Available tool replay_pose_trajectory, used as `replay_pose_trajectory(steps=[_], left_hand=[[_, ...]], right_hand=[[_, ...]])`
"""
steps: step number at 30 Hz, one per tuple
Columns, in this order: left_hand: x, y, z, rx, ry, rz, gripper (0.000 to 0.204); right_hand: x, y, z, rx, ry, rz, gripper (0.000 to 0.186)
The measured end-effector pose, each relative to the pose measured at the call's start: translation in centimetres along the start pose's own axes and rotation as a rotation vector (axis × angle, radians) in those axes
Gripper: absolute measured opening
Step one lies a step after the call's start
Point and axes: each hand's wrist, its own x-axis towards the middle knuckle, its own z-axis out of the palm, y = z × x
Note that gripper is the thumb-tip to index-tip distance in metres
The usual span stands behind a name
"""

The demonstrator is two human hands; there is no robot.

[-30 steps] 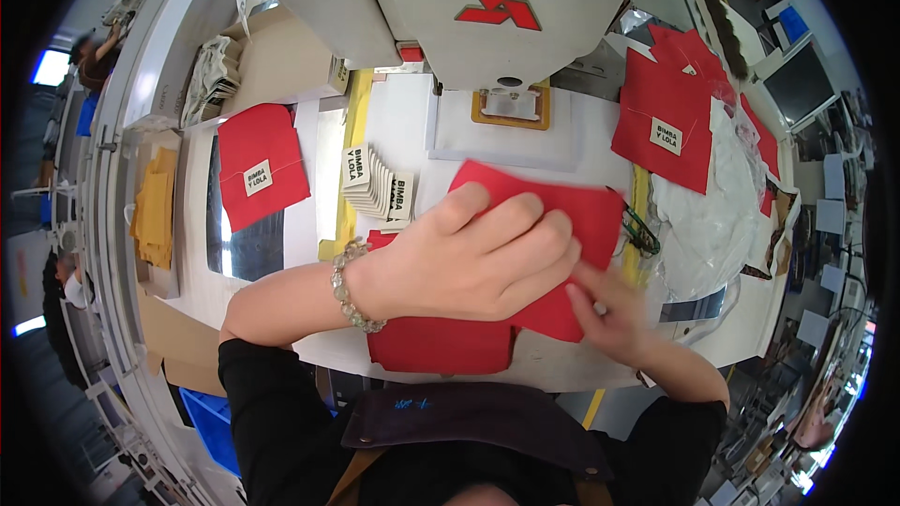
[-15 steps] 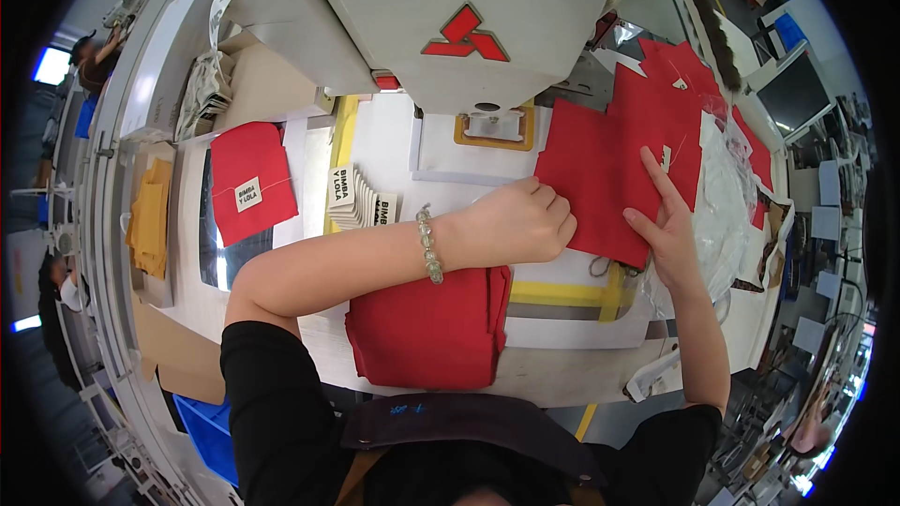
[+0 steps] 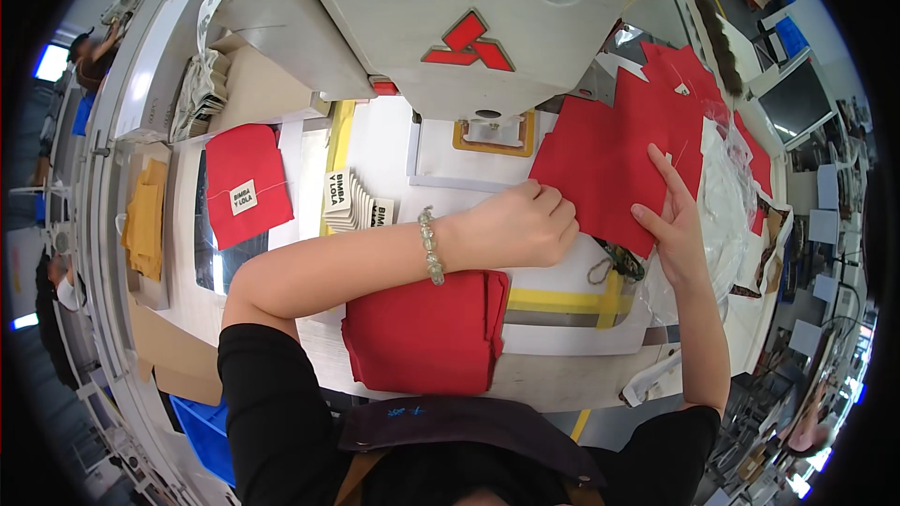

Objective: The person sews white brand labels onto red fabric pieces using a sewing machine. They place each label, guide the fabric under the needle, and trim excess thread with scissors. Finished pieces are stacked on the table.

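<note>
A red fabric piece (image 3: 605,169) lies at the right of the machine bed, the uppermost of several red pieces. My left hand (image 3: 516,225) is closed at its lower left edge, fingers curled over the fabric; the thumb is hidden. A bead bracelet (image 3: 430,245) circles that wrist. My right hand (image 3: 677,230) rests on the fabric's right side, index finger and thumb spread apart. Below my left forearm sits a stack of folded red fabric (image 3: 427,333). Beyond my hands, a metal clamp frame (image 3: 492,134) lies under the sewing machine head (image 3: 469,28).
Fanned white labels (image 3: 349,204) lie left of centre. A red piece with a label (image 3: 247,183) is further left, beside a tray of yellow pieces (image 3: 145,225). Clear plastic wrap (image 3: 717,215) lies at the right. A dark patterned object (image 3: 623,260) sits below the fabric.
The red fabric's lower edge has shifted up, uncovering more of the dark patterned object beneath. My left hand stays closed in nearly the same place; my right hand has moved slightly right.
</note>
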Motion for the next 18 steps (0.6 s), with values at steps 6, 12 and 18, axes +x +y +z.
replay_pose_trajectory(steps=[6, 12, 18], left_hand=[[-2.1, -1.3, -0.5, 0.173, 0.095, 0.082, 0.022], [-3.8, -2.4, -1.3, 0.247, -0.049, 0.033, 0.024], [-7.1, -3.7, -2.1, 0.33, -0.141, -0.074, 0.024]], right_hand=[[1.5, -0.4, 0.8, -0.181, -0.098, -0.078, 0.081], [4.0, 0.0, 3.0, -0.206, -0.079, -0.193, 0.08], [3.4, -0.5, 5.8, -0.514, -0.181, -0.415, 0.055]])
